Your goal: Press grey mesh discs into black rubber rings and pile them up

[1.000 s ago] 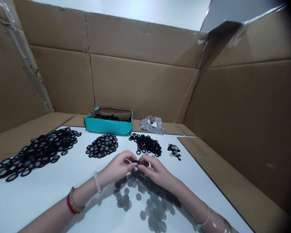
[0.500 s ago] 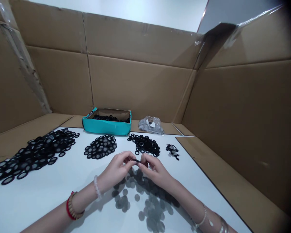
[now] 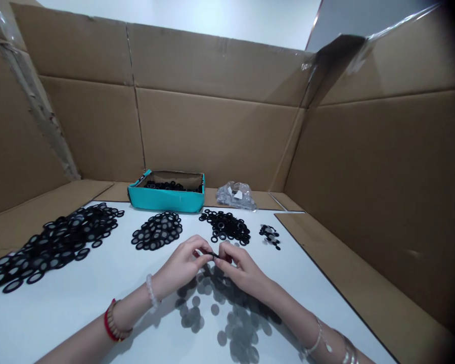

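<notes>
Both hands meet above the white table (image 3: pixel 132 273), fingertips nearly together over its near middle. Left hand (image 3: pixel 187 257): thumb and forefinger pinched narrow on a small black piece (image 3: pixel 214 255). Right hand (image 3: pixel 242 265): thumb and fingertips closed on the right end of the same piece, other fingers curled in. The piece sits between the two pinches, seen almost edge-on; probably a ring like those about, though whether its centre is filled cannot be told. Below and on the near side, loose grey discs (image 3: pixel 242 323) lie scattered and overlapping, partly in the shadow of the hands. Far side of the hands, left to right: a long heap of black rings with grey centres (image 3: pixel 68 235), a rounder heap of similar rings (image 3: pixel 159 231), a pile of black rings (image 3: pixel 227 226), a small cluster of dark and grey bits (image 3: pixel 270 235). Farther off, a teal box (image 3: pixel 167 200) with black rings inside; to its right a clear plastic bag (image 3: pixel 235 196). Handling, by judgement: piece very light, likely rubbery or thin plastic, with some give, easy to flick away. Best held at opposite points of the rim, pinched lightly; any thin centre looks liable to crease if pressed.
</notes>
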The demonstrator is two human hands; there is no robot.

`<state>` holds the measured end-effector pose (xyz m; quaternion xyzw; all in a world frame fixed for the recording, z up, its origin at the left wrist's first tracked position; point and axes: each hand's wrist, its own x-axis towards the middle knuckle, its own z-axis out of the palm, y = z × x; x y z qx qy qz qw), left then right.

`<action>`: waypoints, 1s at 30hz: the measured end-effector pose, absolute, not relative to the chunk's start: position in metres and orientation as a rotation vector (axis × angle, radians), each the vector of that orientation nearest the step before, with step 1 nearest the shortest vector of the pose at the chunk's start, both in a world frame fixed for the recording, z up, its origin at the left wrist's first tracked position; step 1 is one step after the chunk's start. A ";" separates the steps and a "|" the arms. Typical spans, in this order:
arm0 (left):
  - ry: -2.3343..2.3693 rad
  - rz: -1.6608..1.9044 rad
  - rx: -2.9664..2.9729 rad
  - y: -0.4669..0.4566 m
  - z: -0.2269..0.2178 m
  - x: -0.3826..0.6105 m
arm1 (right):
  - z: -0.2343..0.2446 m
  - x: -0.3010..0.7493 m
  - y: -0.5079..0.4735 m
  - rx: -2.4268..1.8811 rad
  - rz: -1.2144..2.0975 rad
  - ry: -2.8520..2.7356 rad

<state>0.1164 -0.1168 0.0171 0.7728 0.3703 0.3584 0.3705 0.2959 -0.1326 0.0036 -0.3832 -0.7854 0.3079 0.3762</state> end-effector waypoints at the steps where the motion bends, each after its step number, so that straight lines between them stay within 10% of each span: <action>1: 0.954 0.935 1.975 -0.116 0.017 0.117 | 0.003 0.296 -0.132 -0.968 0.777 -1.997; 30: 0.954 0.966 1.564 -0.119 0.020 0.125 | 0.008 0.293 -0.137 -1.011 0.757 -1.934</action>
